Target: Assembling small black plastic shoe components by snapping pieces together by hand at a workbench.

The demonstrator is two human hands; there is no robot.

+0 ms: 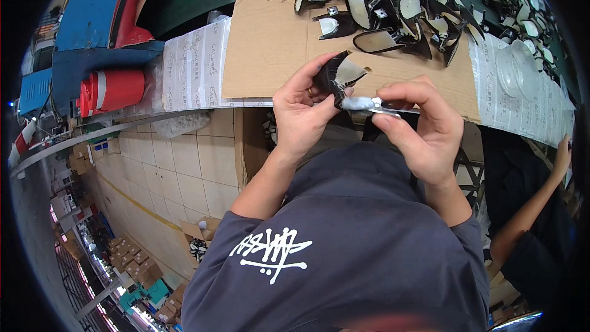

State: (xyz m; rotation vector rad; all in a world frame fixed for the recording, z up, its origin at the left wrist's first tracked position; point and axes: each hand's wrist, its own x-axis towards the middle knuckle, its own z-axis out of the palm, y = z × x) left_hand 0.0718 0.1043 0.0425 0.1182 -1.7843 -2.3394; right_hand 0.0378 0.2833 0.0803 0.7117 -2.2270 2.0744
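My left hand (302, 107) grips a small black side mirror (342, 72) with a pale glass face, holding it just above the table's front edge. My right hand (424, 126) pinches a shiny metal tool (369, 105), like small pliers, whose tip touches the mirror's lower edge. Both hands hover over a sheet of brown cardboard (270, 43) that covers the table. My forearms come up from a dark grey shirt with a white print.
A heap of several black mirrors (418, 0) lies at the back right of the cardboard. A red and white jug (114, 89) stands far left. A clear plastic lid (516, 71) rests at right. Another person's arm (534, 203) reaches in at right. Cardboard boxes (196, 243) stand on the tiled floor.
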